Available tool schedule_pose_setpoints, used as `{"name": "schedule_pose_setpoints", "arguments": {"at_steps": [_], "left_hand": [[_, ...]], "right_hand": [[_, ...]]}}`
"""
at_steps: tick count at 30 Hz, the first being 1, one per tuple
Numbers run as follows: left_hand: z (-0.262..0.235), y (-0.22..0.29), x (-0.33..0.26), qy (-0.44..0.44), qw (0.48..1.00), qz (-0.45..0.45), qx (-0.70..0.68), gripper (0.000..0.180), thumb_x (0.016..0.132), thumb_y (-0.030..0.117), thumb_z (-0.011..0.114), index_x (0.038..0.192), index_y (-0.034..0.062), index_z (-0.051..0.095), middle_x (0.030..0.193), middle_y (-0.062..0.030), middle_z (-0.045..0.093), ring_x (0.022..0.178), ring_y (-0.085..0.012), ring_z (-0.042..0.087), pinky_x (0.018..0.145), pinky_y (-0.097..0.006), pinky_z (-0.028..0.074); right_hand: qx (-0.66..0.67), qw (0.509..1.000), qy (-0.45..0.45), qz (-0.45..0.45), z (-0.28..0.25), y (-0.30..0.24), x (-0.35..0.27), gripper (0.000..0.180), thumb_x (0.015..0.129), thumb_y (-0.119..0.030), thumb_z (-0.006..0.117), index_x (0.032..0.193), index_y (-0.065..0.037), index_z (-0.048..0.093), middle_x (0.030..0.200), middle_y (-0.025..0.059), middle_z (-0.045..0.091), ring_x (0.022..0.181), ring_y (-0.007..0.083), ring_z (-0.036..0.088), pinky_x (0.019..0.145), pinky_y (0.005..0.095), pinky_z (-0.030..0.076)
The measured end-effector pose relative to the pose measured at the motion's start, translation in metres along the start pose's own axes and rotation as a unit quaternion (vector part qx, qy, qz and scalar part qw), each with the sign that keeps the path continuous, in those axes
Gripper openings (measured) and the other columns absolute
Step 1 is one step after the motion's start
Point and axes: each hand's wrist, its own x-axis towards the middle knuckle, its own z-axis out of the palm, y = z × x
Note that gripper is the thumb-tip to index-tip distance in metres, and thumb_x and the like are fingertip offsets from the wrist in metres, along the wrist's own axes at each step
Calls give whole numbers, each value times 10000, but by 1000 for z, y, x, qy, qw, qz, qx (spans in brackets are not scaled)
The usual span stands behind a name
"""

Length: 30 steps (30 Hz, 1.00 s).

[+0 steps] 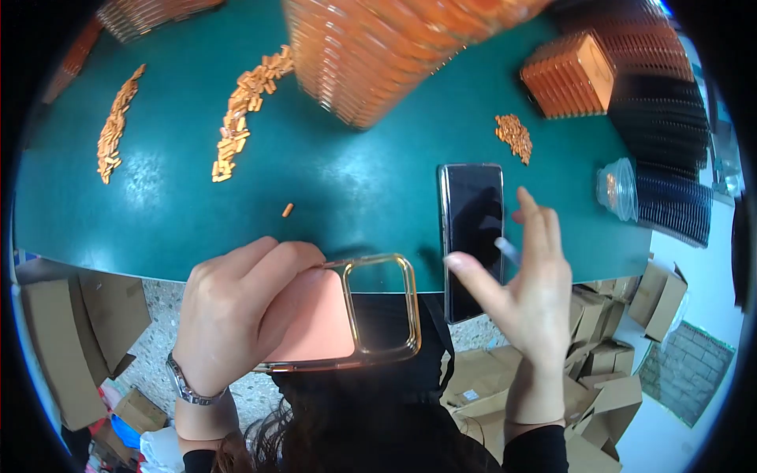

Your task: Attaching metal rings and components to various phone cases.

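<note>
My left hand (248, 311) grips a phone case (414, 315) with a gold-toned frame, a pink back panel and a large camera opening. The case is held tilted just over the table's near edge, and my fingers hide its left end. To the right, my right hand (536, 284) is open, thumb and fingers spread apart, beside and partly over a dark-screened phone (471, 213). The phone lies on the green table, its lower end jutting past the edge. A small whitish piece (507, 251) shows among my right fingers; whether it covers a fingertip I cannot tell.
Small orange pieces lie in piles (233, 134) (118, 126) (514, 138) on the green table (371, 181), with one loose piece (288, 210). Stacked orange cases (371, 55) rise at the back. A clear cup (617, 189) stands right, near dark stacks (662, 118). Cardboard boxes (583, 394) crowd the floor.
</note>
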Motion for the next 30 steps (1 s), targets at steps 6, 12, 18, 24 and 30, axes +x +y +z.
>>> {"name": "schedule_pose_setpoints", "arguments": {"at_steps": [6,12,18,24,30], "left_hand": [[6,-3,-1,9,1000,-9,-3,97,903,102,773,969,70,710,773,-94,635,647,-318,645,574,-412,506],[4,-8,-3,7,1000,-1,-17,109,905,124,785,974,84,711,765,-77,621,637,-300,638,567,-404,499],[3,-13,-5,4,1000,14,-13,100,927,156,775,970,101,703,736,-57,579,622,-275,620,559,-399,493],[-1,-16,-5,-19,999,21,-26,90,923,122,765,977,74,711,764,-84,605,645,-298,631,581,-401,501],[-2,-16,-5,-29,999,31,-16,81,922,114,766,974,66,727,758,-92,609,640,-307,626,582,-405,489]], "right_hand": [[-76,993,-31,84,17,-17,0,999,797,-600,867,1364,156,545,1162,230,627,968,420,715,806,477,584],[-69,994,-18,80,25,-20,4,860,828,-524,826,1314,127,545,1118,227,609,925,401,722,753,488,604],[-53,991,-15,120,30,-26,3,806,846,-447,796,1353,115,518,1182,246,590,988,418,709,816,505,595],[-33,993,-3,118,33,-25,2,808,841,-430,810,1371,102,510,1224,241,588,1013,425,702,851,507,589],[-4,993,16,117,32,-28,0,788,852,-398,817,1387,95,513,1220,243,582,1041,438,688,890,510,571]]}}
